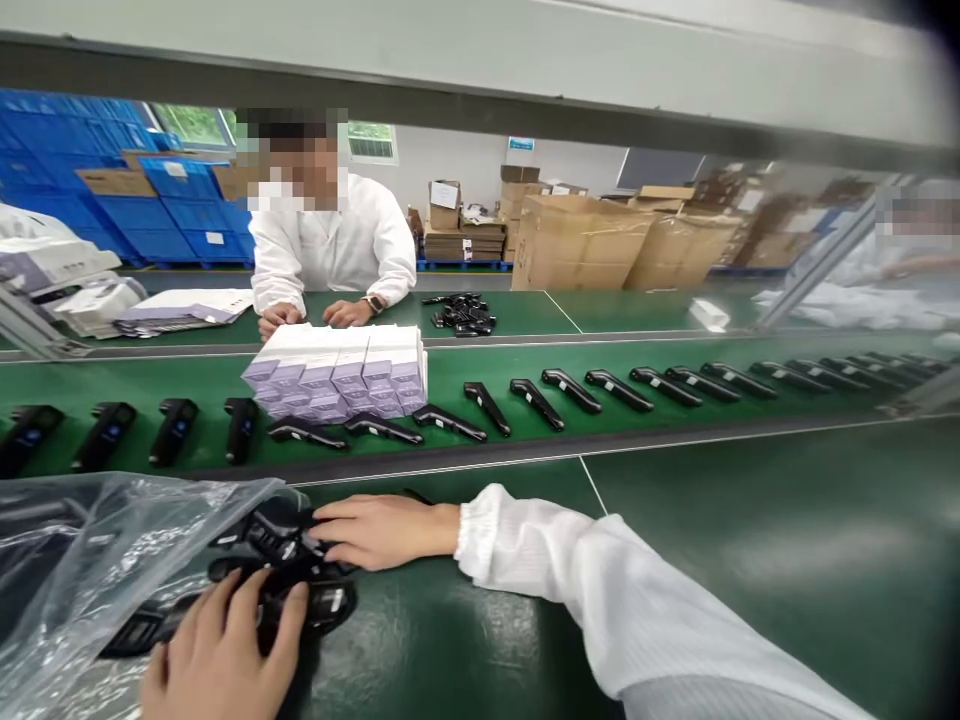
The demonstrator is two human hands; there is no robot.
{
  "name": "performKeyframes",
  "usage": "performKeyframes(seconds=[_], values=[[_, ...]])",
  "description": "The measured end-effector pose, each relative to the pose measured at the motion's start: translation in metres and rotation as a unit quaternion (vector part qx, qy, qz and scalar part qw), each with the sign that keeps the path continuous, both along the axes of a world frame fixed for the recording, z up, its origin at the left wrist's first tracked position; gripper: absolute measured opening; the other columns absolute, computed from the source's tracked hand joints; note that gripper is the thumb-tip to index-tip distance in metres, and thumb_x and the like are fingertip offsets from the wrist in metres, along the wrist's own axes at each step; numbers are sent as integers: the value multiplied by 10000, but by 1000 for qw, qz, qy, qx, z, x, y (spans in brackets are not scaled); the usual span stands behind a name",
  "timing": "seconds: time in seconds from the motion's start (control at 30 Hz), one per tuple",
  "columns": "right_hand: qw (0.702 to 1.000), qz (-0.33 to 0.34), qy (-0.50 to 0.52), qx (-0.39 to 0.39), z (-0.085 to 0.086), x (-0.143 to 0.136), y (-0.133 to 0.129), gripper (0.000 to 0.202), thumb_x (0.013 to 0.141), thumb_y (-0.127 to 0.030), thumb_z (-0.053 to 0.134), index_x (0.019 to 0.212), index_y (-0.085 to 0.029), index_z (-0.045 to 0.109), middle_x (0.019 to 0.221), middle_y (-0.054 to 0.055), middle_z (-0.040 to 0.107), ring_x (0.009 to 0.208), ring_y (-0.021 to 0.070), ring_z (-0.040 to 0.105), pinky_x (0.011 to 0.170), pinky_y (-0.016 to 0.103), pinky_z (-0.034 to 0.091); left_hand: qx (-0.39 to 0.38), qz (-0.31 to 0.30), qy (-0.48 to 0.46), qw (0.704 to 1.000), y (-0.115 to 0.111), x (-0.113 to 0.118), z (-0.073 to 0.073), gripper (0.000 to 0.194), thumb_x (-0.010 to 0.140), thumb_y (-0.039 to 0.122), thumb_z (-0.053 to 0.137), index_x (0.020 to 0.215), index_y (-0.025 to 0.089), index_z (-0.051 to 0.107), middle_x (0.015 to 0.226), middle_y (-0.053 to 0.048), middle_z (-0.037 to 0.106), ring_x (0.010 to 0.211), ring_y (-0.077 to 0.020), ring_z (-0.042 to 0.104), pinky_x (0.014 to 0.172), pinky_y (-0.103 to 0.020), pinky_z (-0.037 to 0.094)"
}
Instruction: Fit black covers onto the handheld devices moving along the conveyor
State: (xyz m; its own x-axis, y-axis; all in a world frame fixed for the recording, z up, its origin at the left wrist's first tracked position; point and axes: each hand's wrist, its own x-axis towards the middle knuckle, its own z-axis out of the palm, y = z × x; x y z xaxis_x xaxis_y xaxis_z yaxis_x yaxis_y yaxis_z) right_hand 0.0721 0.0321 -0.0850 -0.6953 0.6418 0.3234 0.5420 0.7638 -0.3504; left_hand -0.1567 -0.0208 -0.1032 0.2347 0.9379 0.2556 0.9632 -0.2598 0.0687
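A pile of black handheld devices (pixel 300 575) lies at the mouth of a clear plastic bag (pixel 90 560) on the green bench at lower left. My left hand (pixel 221 650) rests on the near side of the pile, fingers curled over one device. My right hand (pixel 382 530) reaches in from the right in a white sleeve and lies flat against the pile's far side, fingers touching a device. Whether either hand grips a device firmly is unclear.
A green conveyor belt (pixel 675 425) carries a long row of black devices (pixel 570 390) and a block of white and purple boxes (pixel 341 370). Across it a person in a white coat (pixel 330 250) leans on the far bench. Cardboard cartons and blue crates stand behind.
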Motion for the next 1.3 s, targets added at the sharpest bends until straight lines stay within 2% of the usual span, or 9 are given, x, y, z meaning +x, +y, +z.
performKeyframes(seconds=[0.13, 0.3, 0.43, 0.57, 0.73, 0.93, 1.07, 1.17, 1.3], values=[[987, -88, 122, -49, 0, 67, -43, 398, 1001, -344, 489, 1347, -158, 561, 1327, 120, 504, 1136, 166, 591, 988, 273, 502, 19, -69, 13, 997, -33, 65, 12, 567, 923, 509, 294, 1287, 144, 532, 1418, -204, 517, 1341, -376, 443, 1082, -617, 343], [956, -212, 195, -50, 15, 142, -77, 278, 977, -311, 568, 1219, -222, 670, 1041, 55, 696, 994, 177, 623, 958, 327, 501, -17, -163, 8, 986, -55, 114, 2, 565, 937, 520, 338, 1383, 225, 521, 1486, -130, 491, 1385, -351, 413, 1122, -669, 271], [894, -399, 178, -103, 21, 209, -116, 289, 926, -290, 645, 1212, -288, 687, 1100, 21, 734, 1013, 192, 656, 953, 338, 499, -17, -256, 11, 967, -50, 142, 7, 556, 931, 534, 423, 1410, 270, 520, 1488, -89, 501, 1395, -348, 412, 1149, -654, 267], [874, -436, 135, -166, 17, 268, -146, 225, 911, -234, 623, 1102, -272, 735, 1104, 5, 745, 1038, 201, 684, 967, 319, 489, -14, -344, 17, 939, -33, 179, 27, 516, 953, 473, 438, 1428, 284, 504, 1458, -68, 540, 1340, -309, 487, 1163, -604, 298], [818, -553, 135, -86, 10, 327, -119, 199, 894, -250, 625, 1066, -213, 717, 1096, 45, 727, 975, 197, 684, 911, 305, 508, -49, -372, 37, 926, -14, 229, 35, 446, 980, 347, 394, 1390, 260, 548, 1338, -77, 631, 1239, -281, 568, 1132, -574, 355], [804, -591, 0, -72, -9, 356, -80, 378, 940, -153, 549, 1316, -109, 558, 1179, 130, 680, 1097, 220, 632, 954, 297, 470, -40, -392, 32, 918, 2, 252, 30, 346, 984, 345, 408, 1143, 223, 690, 1083, -64, 699, 1043, -266, 631, 1062, -519, 414], [788, -611, -33, -65, -20, 357, -78, 355, 962, -147, 493, 1293, -37, 557, 1161, 205, 645, 1116, 283, 589, 985, 380, 445, -75, -376, 17, 923, 7, 254, 39, 425, 1006, 334, 307, 1175, 189, 670, 1122, -87, 691, 1051, -267, 630, 962, -460, 479], [783, -618, -40, -56, -20, 361, -81, 363, 987, -195, 471, 1305, -42, 556, 1163, 221, 635, 1126, 317, 566, 997, 445, 439, -130, -380, 34, 915, 4, 253, 50, 416, 986, 374, 365, 1273, 204, 613, 1206, -92, 664, 1114, -281, 610, 915, -447, 500], [792, -607, 33, 49, -13, 355, -94, 399, 991, -299, 492, 1329, -100, 568, 1339, 227, 550, 1248, 360, 478, 1057, 535, 391, -169, -370, 54, 912, -2, 250, 57, 356, 958, 284, 374, 1150, 223, 667, 1105, -86, 698, 1079, -307, 624, 901, -488, 483]])
